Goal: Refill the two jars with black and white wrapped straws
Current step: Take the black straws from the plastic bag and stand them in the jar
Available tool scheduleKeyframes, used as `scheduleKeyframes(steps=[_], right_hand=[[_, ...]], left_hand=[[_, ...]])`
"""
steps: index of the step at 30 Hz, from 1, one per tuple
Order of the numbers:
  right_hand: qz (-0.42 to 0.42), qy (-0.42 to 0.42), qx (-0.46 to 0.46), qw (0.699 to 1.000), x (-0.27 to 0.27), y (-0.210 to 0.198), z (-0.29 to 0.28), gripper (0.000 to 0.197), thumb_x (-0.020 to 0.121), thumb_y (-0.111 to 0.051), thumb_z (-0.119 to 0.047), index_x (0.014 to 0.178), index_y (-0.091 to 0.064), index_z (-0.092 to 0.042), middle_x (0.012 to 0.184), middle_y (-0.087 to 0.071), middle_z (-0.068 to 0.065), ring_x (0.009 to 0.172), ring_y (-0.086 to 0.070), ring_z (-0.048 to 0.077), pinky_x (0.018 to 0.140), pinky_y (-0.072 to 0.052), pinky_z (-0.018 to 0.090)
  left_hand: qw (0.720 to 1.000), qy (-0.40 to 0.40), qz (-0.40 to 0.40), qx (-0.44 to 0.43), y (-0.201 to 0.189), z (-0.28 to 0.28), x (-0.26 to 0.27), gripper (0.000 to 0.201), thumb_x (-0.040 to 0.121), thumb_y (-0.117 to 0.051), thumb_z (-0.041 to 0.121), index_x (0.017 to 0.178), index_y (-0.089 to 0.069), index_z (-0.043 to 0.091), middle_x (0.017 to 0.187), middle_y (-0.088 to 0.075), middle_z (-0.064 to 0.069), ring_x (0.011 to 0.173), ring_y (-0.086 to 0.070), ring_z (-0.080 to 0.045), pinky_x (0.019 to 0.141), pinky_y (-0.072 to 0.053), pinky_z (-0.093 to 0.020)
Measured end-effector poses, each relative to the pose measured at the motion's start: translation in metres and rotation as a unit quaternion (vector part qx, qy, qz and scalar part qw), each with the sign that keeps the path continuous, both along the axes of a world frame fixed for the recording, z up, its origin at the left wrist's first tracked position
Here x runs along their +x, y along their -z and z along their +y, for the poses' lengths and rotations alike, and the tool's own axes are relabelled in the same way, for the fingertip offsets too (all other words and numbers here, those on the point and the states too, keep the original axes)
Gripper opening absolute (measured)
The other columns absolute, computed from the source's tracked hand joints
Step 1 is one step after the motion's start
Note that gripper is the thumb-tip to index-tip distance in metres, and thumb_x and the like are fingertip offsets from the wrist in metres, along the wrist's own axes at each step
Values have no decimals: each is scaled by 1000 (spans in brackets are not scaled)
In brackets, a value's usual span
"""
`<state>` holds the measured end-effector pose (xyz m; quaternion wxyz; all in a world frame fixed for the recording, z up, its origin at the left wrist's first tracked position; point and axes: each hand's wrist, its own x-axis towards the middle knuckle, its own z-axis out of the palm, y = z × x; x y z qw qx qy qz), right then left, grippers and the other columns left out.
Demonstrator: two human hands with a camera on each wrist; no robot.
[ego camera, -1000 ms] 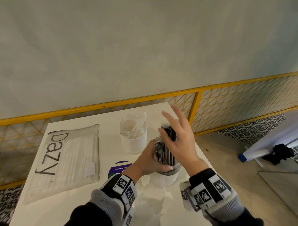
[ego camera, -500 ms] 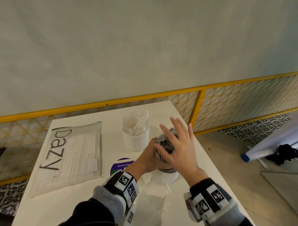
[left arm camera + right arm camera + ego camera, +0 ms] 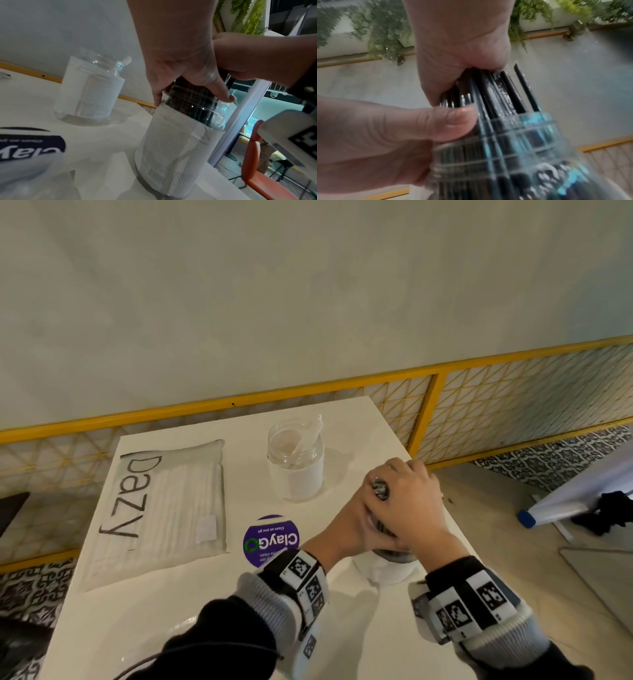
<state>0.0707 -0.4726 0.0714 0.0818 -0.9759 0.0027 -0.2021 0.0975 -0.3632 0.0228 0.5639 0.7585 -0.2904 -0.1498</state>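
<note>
The right hand (image 3: 409, 505) lies over the top of the black straws (image 3: 503, 94), its fingers (image 3: 399, 465) curled down around the bundle's far side. The left hand (image 3: 356, 529) grips the same bundle from the left, thumb (image 3: 453, 121) pressed just above the rim of the near jar (image 3: 180, 148) — a clear one wrapped in white paper, standing at the worktop's (image 3: 205, 594) right edge with the straws upright inside. Farther back stands the second jar (image 3: 296, 470), holding one white straw (image 3: 308, 436). A flat pack of white straws (image 3: 164, 508) lies at the left, a purple sticker (image 3: 270, 539) between.
</note>
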Motion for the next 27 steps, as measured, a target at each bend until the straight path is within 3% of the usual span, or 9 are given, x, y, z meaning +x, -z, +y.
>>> scheduleKeyframes(steps=[3,7,11,14,16,18,23,25,27], right_hand=[[-22,25,5,999,-17,0,-14,43,82,-56,-40,120,-60,-22,94,-67,-1,85,-59,29,66,-48,40],[-19,65,15,998,-31,5,-18,35,80,-52,-42,85,-69,-12,90,-66,5,80,-57,32,64,-45,39],[0,58,-2,998,-32,3,-17,48,82,-49,-52,96,-70,-12,108,-66,10,96,-60,37,82,-48,49],[45,56,-19,997,-32,-4,-16,68,82,-44,-70,121,-59,-17,128,-58,10,124,-47,39,107,-23,63],[29,47,-13,998,-34,-10,-8,75,79,-41,-75,128,-54,-19,137,-52,10,135,-35,37,111,-9,63],[-11,16,6,1000,-38,-15,7,68,80,-45,-70,124,-58,-19,135,-53,11,136,-35,35,112,-6,62],[-22,-104,21,994,-46,-9,56,35,81,-66,-41,109,-66,-20,127,-57,13,131,-42,34,111,-13,63],[-10,-142,18,990,-47,0,72,31,79,-69,-36,105,-67,-19,124,-59,12,128,-45,34,110,-18,62],[1,-171,20,985,-48,10,83,28,77,-71,-33,102,-68,-20,122,-60,12,125,-49,34,109,-20,60]], left_hand=[[999,2,48,-5,6,-10,-9,102,52,-90,24,137,-33,20,132,-52,6,123,-49,-6,104,-45,-34],[998,13,34,50,-1,-11,-17,90,54,-87,35,131,-42,24,129,-53,2,121,-50,-11,104,-44,-42],[980,-15,50,190,-16,27,-28,95,74,-74,47,148,-21,21,153,-28,0,140,-29,-16,115,-29,-37],[922,-116,2,370,-2,88,-37,73,80,-63,55,137,-40,16,140,-41,-4,131,-41,-25,107,-39,-41],[850,-163,-19,501,9,131,-53,61,84,-54,57,127,-48,14,129,-47,-7,121,-48,-28,99,-44,-39],[784,-196,-6,589,24,163,-78,59,91,-40,58,129,-44,14,130,-44,-8,120,-45,-27,97,-42,-38],[738,-240,49,628,69,190,-150,92,75,-25,83,146,-23,24,142,-36,-6,127,-39,-28,97,-37,-48],[729,-219,55,646,80,200,-166,106,58,-47,87,140,-41,20,136,-49,-14,122,-48,-39,92,-37,-63],[723,-204,40,659,92,217,-176,113,33,-77,75,124,-54,11,119,-60,-26,103,-57,-49,81,-37,-69]])
